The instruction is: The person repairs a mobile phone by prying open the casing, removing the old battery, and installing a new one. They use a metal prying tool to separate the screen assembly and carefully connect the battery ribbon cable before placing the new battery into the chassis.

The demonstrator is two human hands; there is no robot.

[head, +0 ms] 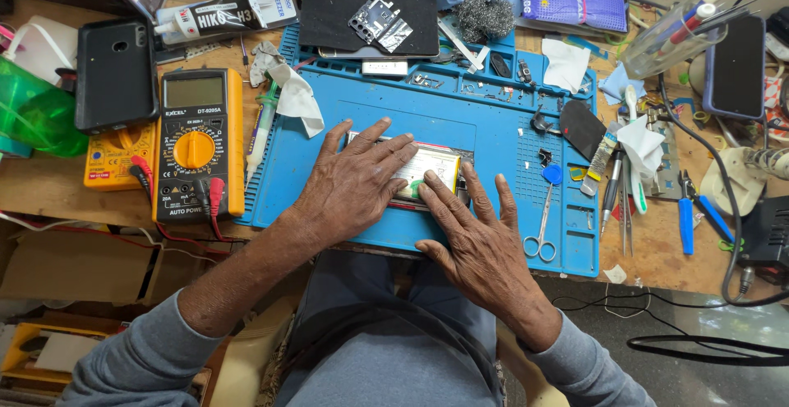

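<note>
An opened phone (434,169) with a pale yellow-white battery showing lies flat on the blue work mat (394,115). My left hand (353,181) rests palm down over its left part, fingers spread and pointing toward the upper right. From the lower right, my right hand (472,230) lies flat with its fingertips on the phone's right end. Both hands press on the phone and neither grips it. Most of the phone's body is hidden under the hands.
A yellow multimeter (200,144) with red and black leads stands left of the mat, beside a black phone (115,74). Scissors (542,222), tweezers (625,210), blue pliers (686,210) and white cloths (296,95) lie to the right. A black pad (370,17) with metal shields sits behind.
</note>
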